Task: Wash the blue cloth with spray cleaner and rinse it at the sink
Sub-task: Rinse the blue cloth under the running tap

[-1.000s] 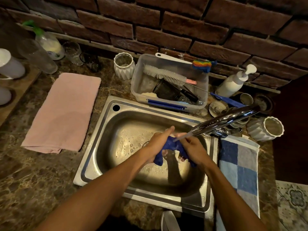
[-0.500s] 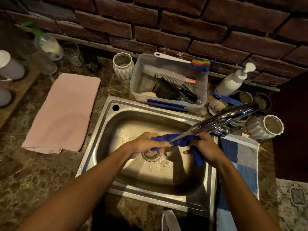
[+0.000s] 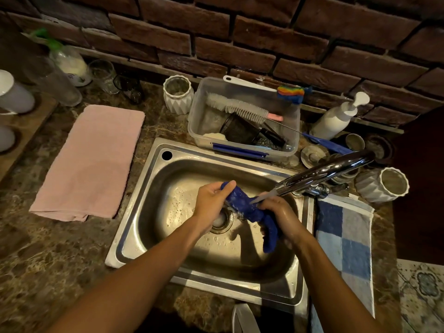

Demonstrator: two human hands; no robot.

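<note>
Gripping blue cloth (image 3: 249,207), both hands (image 3: 211,200) clenched.

Domestic kitchen: steel sink (image 3: 144,212) at frame centre set in marbled stone counter (image 3: 48,248), brick backsplash (image 3: 240,32) across top, dish brushes in tub (image 3: 194,121) behind it.

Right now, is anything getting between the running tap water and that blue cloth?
Nothing visible does. The stream from the faucet lands straight on the blue cloth, which the left hand and right hand hold bunched over the sink drain.
</note>
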